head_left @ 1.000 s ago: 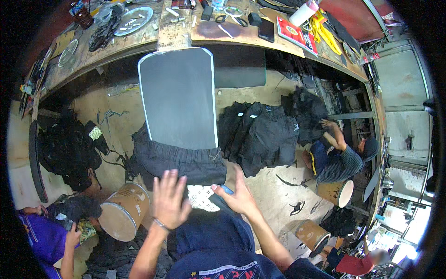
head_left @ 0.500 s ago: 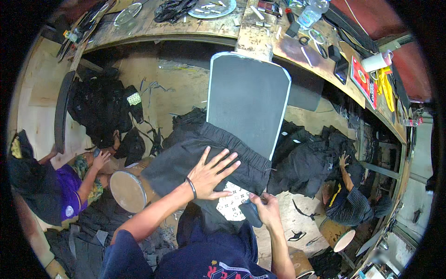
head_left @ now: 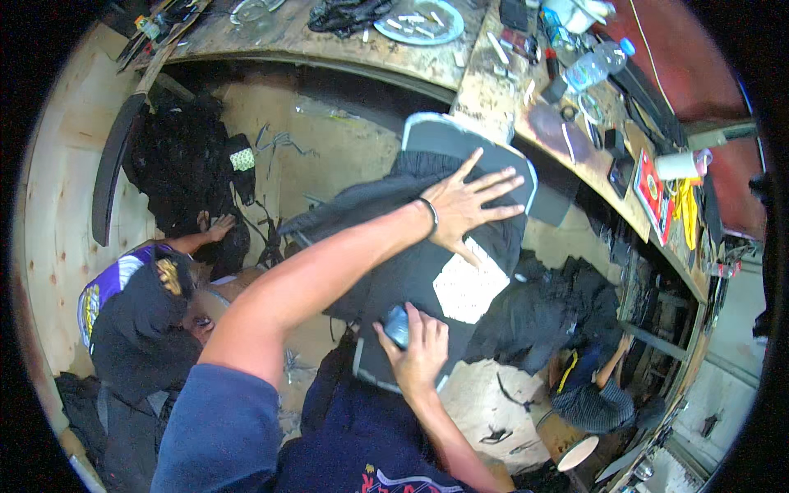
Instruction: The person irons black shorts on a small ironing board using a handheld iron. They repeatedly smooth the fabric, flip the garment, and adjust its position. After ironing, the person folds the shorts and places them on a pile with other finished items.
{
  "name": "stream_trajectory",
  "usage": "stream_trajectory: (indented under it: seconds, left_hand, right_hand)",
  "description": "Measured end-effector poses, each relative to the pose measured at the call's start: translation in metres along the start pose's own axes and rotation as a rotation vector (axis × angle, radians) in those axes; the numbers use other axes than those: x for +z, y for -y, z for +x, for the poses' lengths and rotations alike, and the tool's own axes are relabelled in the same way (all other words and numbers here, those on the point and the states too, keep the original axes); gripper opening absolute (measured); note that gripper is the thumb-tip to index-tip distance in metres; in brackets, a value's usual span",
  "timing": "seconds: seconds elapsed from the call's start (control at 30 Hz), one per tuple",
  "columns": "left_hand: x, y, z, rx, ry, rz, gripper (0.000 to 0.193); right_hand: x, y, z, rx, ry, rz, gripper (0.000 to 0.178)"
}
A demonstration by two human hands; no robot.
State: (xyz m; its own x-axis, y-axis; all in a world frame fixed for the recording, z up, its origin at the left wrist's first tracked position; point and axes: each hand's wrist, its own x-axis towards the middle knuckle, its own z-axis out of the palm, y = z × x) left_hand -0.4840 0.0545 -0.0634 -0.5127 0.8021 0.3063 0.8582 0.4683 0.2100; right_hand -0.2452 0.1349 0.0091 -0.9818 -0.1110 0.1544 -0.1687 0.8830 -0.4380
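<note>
Waistband (head_left: 423, 164) and cloth of the black garment (head_left: 394, 263) have shifted, relative to the frame half a second earlier, toward the far edge of the grey board (head_left: 440, 133), which juts from the near edge of the worktop (head_left: 337, 57); the left hand (head_left: 472, 201) has travelled with them. Its fingers are spread wide near the board's far right corner, the thumb reaching the upper edge of a white patterned panel (head_left: 472, 287) on the garment. Near the board's near edge, the right hand (head_left: 421, 353) has its fingers drawn narrowly about a small blue object (head_left: 398, 325) of uncertain kind. The garment covers the board's middle. For a smooth lay, the spread palm is probably best kept flat, drawing the cloth evenly so that the panel stays unwrinkled.
</note>
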Motion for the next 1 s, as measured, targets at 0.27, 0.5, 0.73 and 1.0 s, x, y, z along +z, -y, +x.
stream_trajectory:
  seconds: [0.27, 0.5, 0.73, 1.0]
  left_hand:
    - [0.022, 0.017, 0.013, -0.047, 0.058, -0.071, 0.134]
    - [0.015, 0.015, 0.013, -0.09, 0.09, -0.106, 0.131]
    - [0.025, 0.018, 0.013, -0.098, 0.058, -0.134, 0.123]
    - [0.025, 0.016, 0.016, -0.121, 0.069, -0.022, 0.12]
  right_hand:
    - [0.045, -0.02, 0.075, 0.137, -0.025, 0.01, 0.051]
    - [0.043, -0.013, 0.021, -0.077, 0.057, 0.229, 0.044]
    - [0.029, -0.02, 0.013, -0.177, 0.132, 0.315, 0.047]
    - [0.014, -0.05, 0.002, -0.16, 0.186, 0.295, 0.053]
